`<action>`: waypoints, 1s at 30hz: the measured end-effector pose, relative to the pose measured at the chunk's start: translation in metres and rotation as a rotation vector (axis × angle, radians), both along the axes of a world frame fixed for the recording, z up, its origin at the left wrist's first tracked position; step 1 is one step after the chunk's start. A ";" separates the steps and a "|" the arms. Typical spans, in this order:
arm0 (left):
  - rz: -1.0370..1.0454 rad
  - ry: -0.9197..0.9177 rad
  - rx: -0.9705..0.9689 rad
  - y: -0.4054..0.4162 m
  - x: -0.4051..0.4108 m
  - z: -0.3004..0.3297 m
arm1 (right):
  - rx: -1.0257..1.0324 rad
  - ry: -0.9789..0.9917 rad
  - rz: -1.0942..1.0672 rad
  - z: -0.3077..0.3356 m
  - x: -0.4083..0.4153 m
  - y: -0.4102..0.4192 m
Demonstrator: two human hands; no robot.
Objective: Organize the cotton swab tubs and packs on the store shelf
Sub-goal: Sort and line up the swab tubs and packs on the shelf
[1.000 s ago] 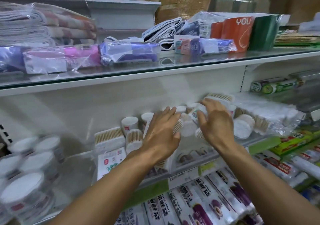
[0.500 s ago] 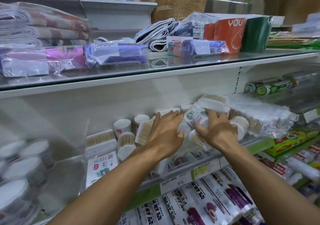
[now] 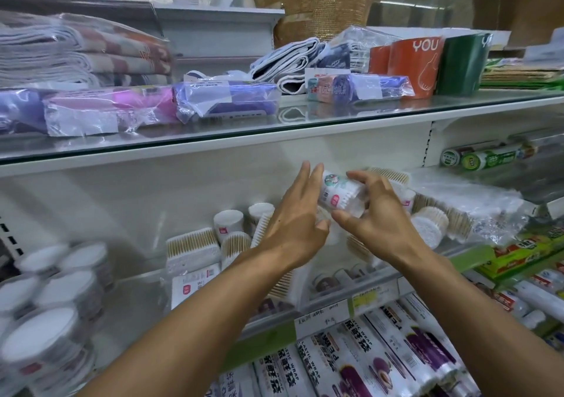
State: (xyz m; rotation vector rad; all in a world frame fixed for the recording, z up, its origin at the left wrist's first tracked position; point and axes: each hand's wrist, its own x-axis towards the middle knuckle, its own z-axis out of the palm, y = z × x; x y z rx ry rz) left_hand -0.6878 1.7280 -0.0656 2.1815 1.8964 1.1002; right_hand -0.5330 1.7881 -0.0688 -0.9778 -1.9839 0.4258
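Cotton swab tub point(image 3: 341, 193) is lifted above the shelf's swab pile, tilted, w/ right hand point(image 3: 378, 216) curled round it and left hand point(image 3: 294, 219) flat-fingered against its left end. Risk: light hold, could slip onto loose swab packs point(image 3: 192, 248) below & scatter them.

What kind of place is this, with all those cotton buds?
Most likely a small shop. The shelf edge carries a handwritten price label, rows of identical plastic wrap rolls sit below, and packaged cotton swab tubs fill the shelf where the right hand holds one.
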 end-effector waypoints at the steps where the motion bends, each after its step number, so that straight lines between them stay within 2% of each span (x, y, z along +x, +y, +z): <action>1: 0.011 0.020 0.017 -0.002 -0.004 0.002 | 0.001 0.008 0.022 0.002 -0.003 -0.002; 8: 0.113 0.090 0.139 -0.026 -0.038 0.009 | -0.063 0.095 0.247 0.006 -0.027 -0.017; 18: 0.275 0.003 0.167 -0.080 -0.092 0.011 | -0.219 0.285 0.522 0.010 -0.091 -0.045; 26: 0.423 -0.069 0.241 -0.119 -0.124 0.009 | -0.389 0.368 0.451 0.006 -0.144 -0.073; 30: 0.461 -0.099 0.247 -0.133 -0.136 0.004 | -0.444 0.404 0.484 0.005 -0.165 -0.083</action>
